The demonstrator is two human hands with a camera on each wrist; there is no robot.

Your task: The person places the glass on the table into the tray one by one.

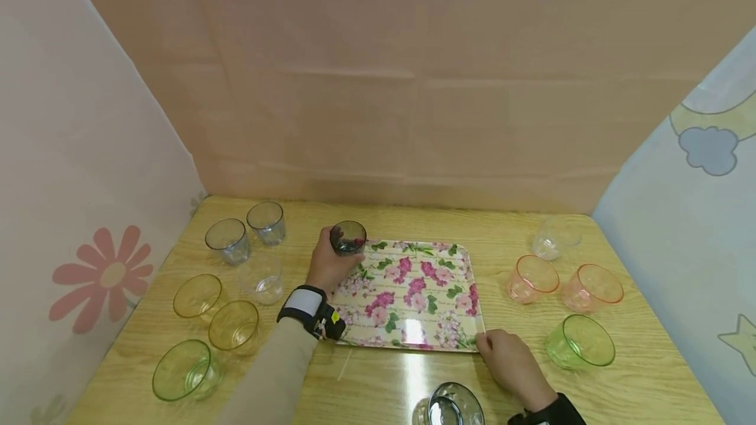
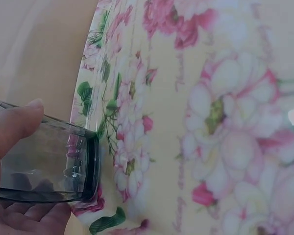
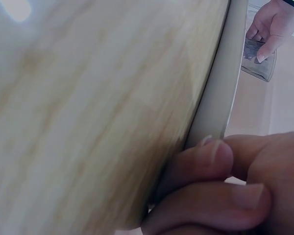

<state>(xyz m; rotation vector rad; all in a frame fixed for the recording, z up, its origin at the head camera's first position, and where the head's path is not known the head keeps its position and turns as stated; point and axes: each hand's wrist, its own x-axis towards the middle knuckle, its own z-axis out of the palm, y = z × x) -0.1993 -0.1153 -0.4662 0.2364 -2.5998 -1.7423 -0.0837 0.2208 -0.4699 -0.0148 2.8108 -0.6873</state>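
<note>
My left hand (image 1: 329, 266) grips a smoky grey glass (image 1: 348, 239) at the back left corner of a flower-printed tray (image 1: 407, 307). In the left wrist view the thumb and fingers wrap round the glass (image 2: 44, 164), its base close to the tray's edge; whether it touches the tray I cannot tell. At the tray's front right corner, my right hand (image 1: 512, 364) pinches the rim. The right wrist view shows curled fingers (image 3: 206, 205) under that pale rim (image 3: 215, 105), with the thumb mostly hidden.
On the left of the wooden table stand two grey glasses (image 1: 266, 223), a clear one (image 1: 262, 279), two amber ones (image 1: 233, 325) and a green one (image 1: 186, 370). Rightward are a clear glass (image 1: 549, 241), two pink ones (image 1: 533, 279) and a green one (image 1: 580, 342). A dark-rimmed glass (image 1: 453, 405) is cut off in front.
</note>
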